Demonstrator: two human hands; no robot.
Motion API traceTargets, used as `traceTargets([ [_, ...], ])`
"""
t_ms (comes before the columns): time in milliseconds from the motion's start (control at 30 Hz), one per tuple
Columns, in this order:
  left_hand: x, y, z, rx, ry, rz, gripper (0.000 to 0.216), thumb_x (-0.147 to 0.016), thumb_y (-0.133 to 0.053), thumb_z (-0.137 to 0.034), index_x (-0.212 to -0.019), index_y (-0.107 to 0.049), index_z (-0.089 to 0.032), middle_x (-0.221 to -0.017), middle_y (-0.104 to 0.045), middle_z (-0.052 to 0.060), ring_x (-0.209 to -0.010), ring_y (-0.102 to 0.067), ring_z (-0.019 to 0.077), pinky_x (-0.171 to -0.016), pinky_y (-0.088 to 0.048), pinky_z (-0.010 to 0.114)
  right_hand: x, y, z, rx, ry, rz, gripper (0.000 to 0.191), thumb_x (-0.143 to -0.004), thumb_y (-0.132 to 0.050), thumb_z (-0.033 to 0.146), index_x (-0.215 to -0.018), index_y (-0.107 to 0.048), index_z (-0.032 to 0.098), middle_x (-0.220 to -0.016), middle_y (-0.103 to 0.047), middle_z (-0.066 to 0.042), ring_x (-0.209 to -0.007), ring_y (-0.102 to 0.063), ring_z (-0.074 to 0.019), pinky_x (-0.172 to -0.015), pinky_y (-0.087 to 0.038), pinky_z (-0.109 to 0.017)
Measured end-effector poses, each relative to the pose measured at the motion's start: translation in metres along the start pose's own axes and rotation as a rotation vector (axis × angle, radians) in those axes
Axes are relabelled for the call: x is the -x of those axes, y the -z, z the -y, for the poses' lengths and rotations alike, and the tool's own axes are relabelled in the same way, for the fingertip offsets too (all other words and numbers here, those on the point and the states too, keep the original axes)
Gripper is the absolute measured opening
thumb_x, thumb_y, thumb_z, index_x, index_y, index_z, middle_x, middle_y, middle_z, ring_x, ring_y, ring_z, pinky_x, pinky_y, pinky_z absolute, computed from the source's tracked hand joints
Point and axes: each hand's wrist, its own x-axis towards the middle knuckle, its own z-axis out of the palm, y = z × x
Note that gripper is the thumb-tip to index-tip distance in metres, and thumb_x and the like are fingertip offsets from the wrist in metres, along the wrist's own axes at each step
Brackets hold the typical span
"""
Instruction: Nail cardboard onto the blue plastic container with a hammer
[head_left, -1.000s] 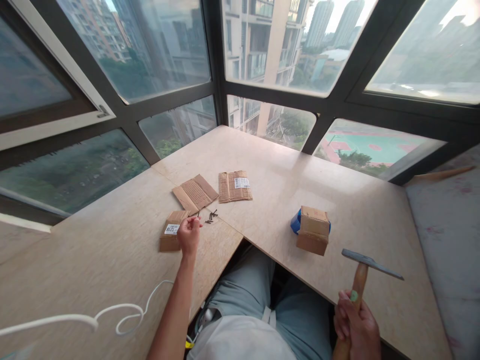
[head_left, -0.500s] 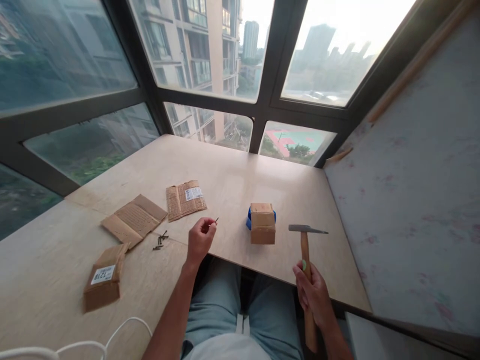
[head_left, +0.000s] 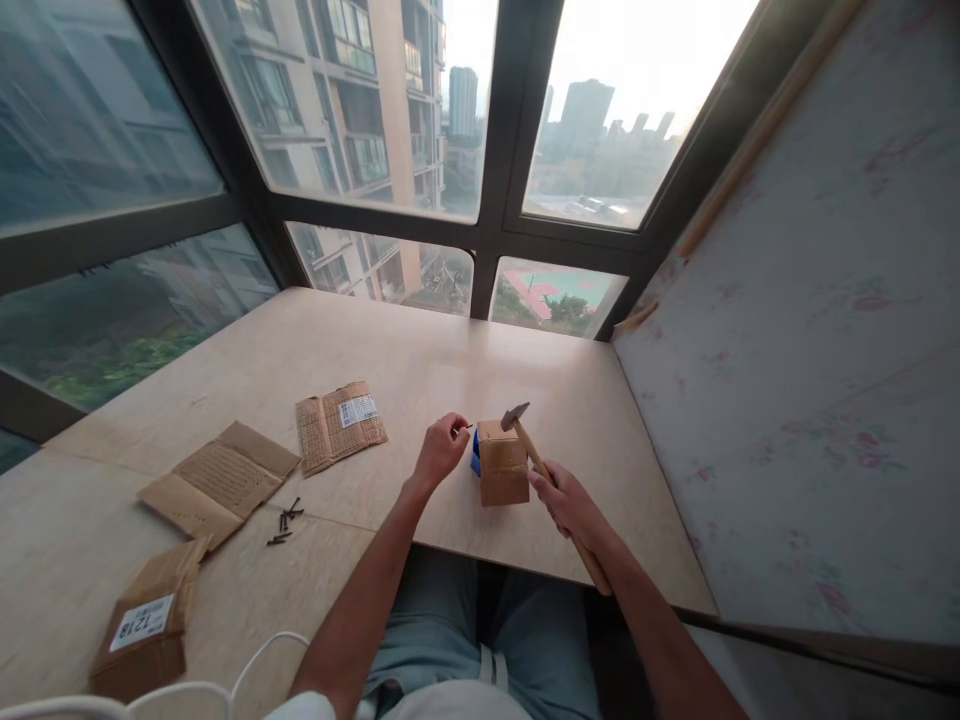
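Observation:
My left hand (head_left: 442,447) pinches a thin dark nail (head_left: 466,428) just left of a small cardboard box (head_left: 504,475). A blue object (head_left: 475,455) shows behind and beside that box, mostly hidden by it. My right hand (head_left: 568,497) is closed around the wooden handle of a hammer (head_left: 534,450). The hammer's metal head hangs above the box's top right edge; whether it touches cannot be told. Several loose dark nails (head_left: 285,522) lie on the wooden tabletop (head_left: 420,370) to the left.
A flattened, perforated cardboard piece (head_left: 341,425) with a label lies left of my hands. Another unfolded cardboard (head_left: 221,480) and a labelled cardboard box (head_left: 146,625) are further left. A white cable (head_left: 255,650) curves at the near edge. A patterned wall (head_left: 795,400) bounds the right.
My right hand has brought the hammer left and up, over the small box. My left hand has moved right with the nail, close to the box. The view has turned slightly right.

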Motion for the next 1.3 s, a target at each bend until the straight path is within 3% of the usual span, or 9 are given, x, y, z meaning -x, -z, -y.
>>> traceTargets([
  [333, -0.013, -0.009, 0.028, -0.050, -0.211, 0.050, 0.017, -0.090, -0.047, -0.015, -0.090, -0.064, -0.017, -0.091, -0.069, 0.009, -0.087, -0.064, 0.0208, -0.080, -0.050, 0.034, -0.010, -0.017, -0.007, -0.007, -0.098, -0.011, 0.028, -0.086, -0.050, 0.048, -0.089, -0.048, 0.021, -0.049, -0.035, 0.012, -0.028, -0.028, -0.0052, -0.022, -0.023, -0.016],
  [767, -0.025, -0.034, 0.023, -0.108, -0.305, 0.182, 0.018, -0.090, -0.051, -0.016, -0.098, -0.068, -0.016, -0.095, -0.073, 0.008, -0.082, -0.067, 0.0185, -0.077, -0.052, 0.030, -0.012, -0.019, -0.017, -0.099, -0.125, -0.002, 0.030, -0.086, -0.050, 0.050, -0.091, -0.047, 0.021, -0.043, -0.036, 0.013, -0.026, -0.028, -0.0060, -0.022, -0.023, -0.016],
  [1067, -0.038, -0.031, 0.024, -0.097, -0.449, 0.287, 0.019, -0.090, -0.053, -0.017, -0.097, -0.071, -0.018, -0.094, -0.073, 0.008, -0.085, -0.067, 0.0176, -0.078, -0.052, 0.029, -0.010, -0.023, -0.023, -0.195, -0.152, -0.021, 0.036, -0.085, -0.053, 0.052, -0.098, -0.052, 0.019, -0.040, -0.036, 0.014, -0.026, -0.027, -0.0053, -0.025, -0.023, -0.015],
  [1300, -0.035, -0.038, 0.030, -0.050, -0.470, 0.298, 0.028, -0.091, -0.052, -0.017, -0.109, -0.071, -0.025, -0.104, -0.073, 0.007, -0.093, -0.067, 0.0171, -0.082, -0.053, 0.030, -0.010, -0.025, -0.027, -0.246, -0.137, -0.031, 0.034, -0.085, -0.054, 0.052, -0.094, -0.050, 0.020, -0.041, -0.037, 0.014, -0.026, -0.027, -0.0055, -0.024, -0.022, -0.015],
])
